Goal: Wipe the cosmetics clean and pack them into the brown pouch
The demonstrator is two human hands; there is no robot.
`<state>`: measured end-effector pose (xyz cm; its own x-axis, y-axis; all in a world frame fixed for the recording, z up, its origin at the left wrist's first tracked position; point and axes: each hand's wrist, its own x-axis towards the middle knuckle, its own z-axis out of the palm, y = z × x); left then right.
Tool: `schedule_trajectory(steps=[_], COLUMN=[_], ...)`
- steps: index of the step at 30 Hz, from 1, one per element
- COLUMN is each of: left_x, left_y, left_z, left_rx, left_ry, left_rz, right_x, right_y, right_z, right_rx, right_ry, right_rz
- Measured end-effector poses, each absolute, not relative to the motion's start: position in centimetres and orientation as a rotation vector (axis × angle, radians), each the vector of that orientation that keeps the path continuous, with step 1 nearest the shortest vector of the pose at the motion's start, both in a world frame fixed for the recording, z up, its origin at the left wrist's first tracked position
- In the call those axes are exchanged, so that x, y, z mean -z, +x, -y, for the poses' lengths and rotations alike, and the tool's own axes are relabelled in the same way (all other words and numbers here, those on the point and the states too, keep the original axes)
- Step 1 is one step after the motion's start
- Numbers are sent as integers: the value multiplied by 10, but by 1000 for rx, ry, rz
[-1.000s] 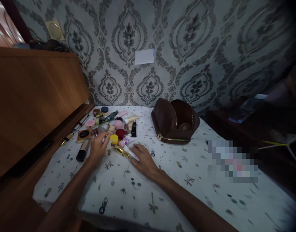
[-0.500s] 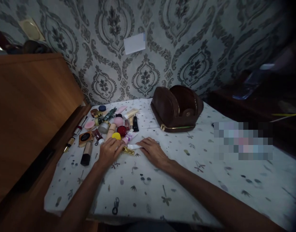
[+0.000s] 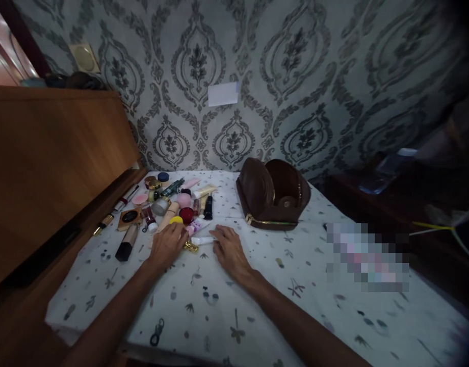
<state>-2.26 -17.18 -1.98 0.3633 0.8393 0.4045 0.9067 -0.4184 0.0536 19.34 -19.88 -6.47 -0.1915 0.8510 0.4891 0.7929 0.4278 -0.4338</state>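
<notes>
My left hand rests at the near edge of a group of cosmetics, by a yellow round item and a gold tube. Its fingers are bent, and what lies under them is hidden. My right hand is on the cloth, its fingertips at the end of a white tube lying between the hands; its fingers are slightly apart. A purple-and-white tube and a red round jar lie just beyond. Behind to the right stands an open brown bag.
A foundation bottle and a square compact lie left of my left hand. A wooden cabinet borders the table on the left. A blurred-out item lies at the right. The patterned wall rises behind.
The view has shifted, so the bag and cosmetics appear lower. My right hand's fingers have drawn back a little to the end of the white tube. My left hand stays beside the gold tube.
</notes>
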Motion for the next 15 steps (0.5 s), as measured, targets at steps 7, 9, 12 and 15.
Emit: schedule_trajectory(steps=[7, 9, 12, 15], left_x=[27, 29, 29, 28], left_y=[-26, -26, -25, -24], left_z=[167, 167, 167, 166], left_rx=[560, 588, 607, 585], left_ry=[-2436, -2443, -2444, -2447], left_rz=[1428, 1380, 1408, 1459], right_x=[60, 53, 38, 28], right_y=[195, 195, 191, 186], right_z=[200, 196, 182, 159], right_rx=[-210, -222, -253, -308], right_ry=[-1362, -1341, -1306, -1335], right_rz=[1965, 2009, 2115, 2196])
